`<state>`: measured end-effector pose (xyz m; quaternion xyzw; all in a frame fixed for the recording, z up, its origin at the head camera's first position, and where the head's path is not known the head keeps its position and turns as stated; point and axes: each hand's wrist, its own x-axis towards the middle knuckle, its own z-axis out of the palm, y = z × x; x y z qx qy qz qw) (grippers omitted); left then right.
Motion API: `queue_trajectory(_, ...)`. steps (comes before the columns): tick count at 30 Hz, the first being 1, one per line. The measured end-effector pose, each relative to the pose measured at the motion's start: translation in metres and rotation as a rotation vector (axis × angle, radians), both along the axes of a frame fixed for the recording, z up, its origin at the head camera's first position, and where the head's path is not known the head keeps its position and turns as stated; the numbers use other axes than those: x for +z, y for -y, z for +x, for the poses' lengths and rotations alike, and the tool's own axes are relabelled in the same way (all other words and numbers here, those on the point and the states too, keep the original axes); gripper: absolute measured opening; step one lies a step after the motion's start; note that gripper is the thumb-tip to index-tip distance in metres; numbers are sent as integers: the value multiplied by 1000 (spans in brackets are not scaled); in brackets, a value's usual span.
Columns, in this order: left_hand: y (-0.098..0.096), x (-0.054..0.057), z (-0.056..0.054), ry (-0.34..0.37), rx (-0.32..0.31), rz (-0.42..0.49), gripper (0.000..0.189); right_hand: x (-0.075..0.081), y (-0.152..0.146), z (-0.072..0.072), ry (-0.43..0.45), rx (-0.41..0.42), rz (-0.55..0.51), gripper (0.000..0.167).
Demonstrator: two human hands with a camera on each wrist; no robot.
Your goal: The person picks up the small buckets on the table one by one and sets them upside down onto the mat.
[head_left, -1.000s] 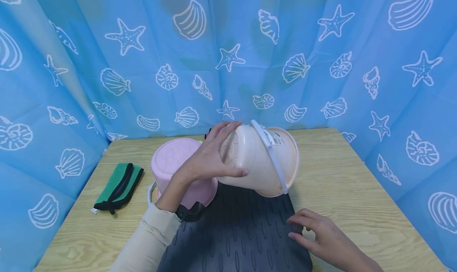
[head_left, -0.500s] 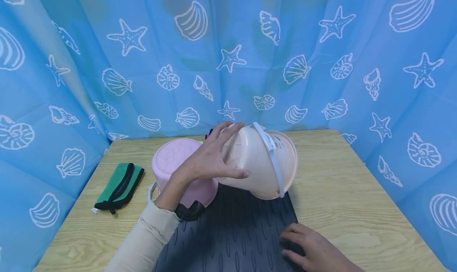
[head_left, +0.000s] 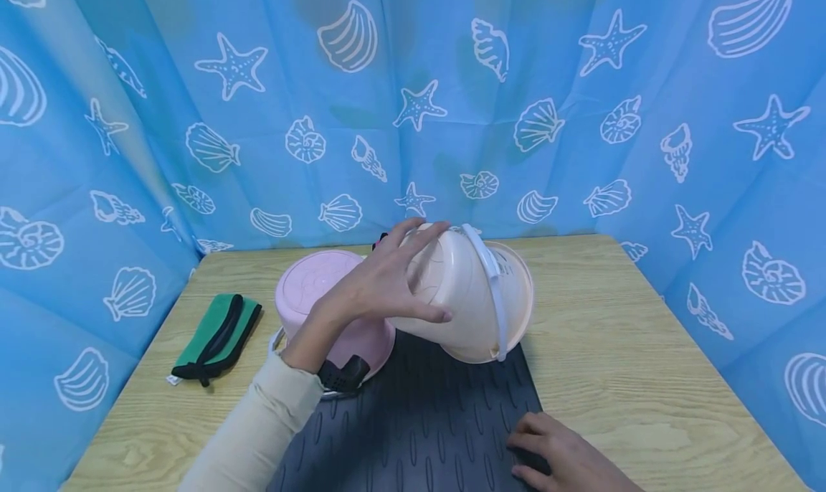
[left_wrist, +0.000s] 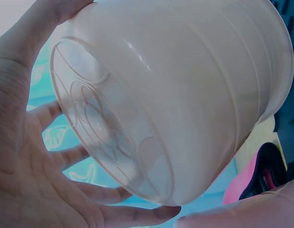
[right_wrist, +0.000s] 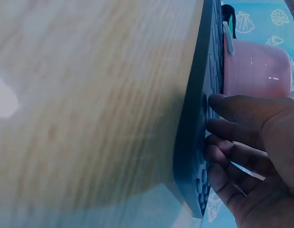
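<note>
My left hand [head_left: 381, 284] grips a cream plastic bucket [head_left: 471, 298] round its base, fingers over the far side and thumb along the near side. The bucket is tilted with its mouth down to the right, rim at the dark ribbed mat [head_left: 419, 413]; its white handle [head_left: 493, 284] hangs across the side. In the left wrist view the flower pattern on the bucket's base [left_wrist: 104, 123] faces my palm. My right hand [head_left: 561, 452] is at the mat's right edge, fingers loosely bent with the fingertips [right_wrist: 215, 99] at its ribbed surface. A pink bucket [head_left: 323, 284] stands upside down beside my left wrist.
A folded green cloth item with black trim [head_left: 216, 338] lies on the wooden table [head_left: 613, 320] at the left. A pink and black item [left_wrist: 251, 175] shows behind the buckets. A blue shell-print curtain [head_left: 413, 69] encloses the table's back and sides.
The cream bucket's rim has tipped lower and slightly left in my left hand. My right hand has moved left and down onto the mat's edge. The pink bucket's handle has dropped to its front.
</note>
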<state>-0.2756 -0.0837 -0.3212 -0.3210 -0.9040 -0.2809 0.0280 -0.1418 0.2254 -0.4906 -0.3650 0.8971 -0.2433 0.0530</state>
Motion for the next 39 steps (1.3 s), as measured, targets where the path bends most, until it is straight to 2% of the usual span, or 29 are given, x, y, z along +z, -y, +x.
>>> queue_trajectory(4,-1,3,0,-4,2,-29,112,-5,1,1,-35,12,-31,25)
queue_trajectory(11,-3,6,-1,-14,-4,-83,112,-15,0,2,-175,87,-110,20)
queue_trajectory(14,-4,7,-1,-10,-7,-114,111,-16,0,4,-198,102,-122,18)
queue_trajectory(21,-6,9,-3,-13,5,-186,109,-4,5,6,-16,7,4,22)
queue_trajectory(25,-9,7,-6,9,-6,-214,110,-1,7,7,31,-17,38,23)
queue_trajectory(29,-13,4,-10,45,-19,-245,112,-4,6,6,41,-16,18,22)
queue_trajectory(33,-16,0,-12,65,-8,-285,112,-9,5,5,-9,19,-35,19)
queue_trajectory(39,-23,3,-17,47,-2,-340,111,-9,4,2,-19,38,-33,21)
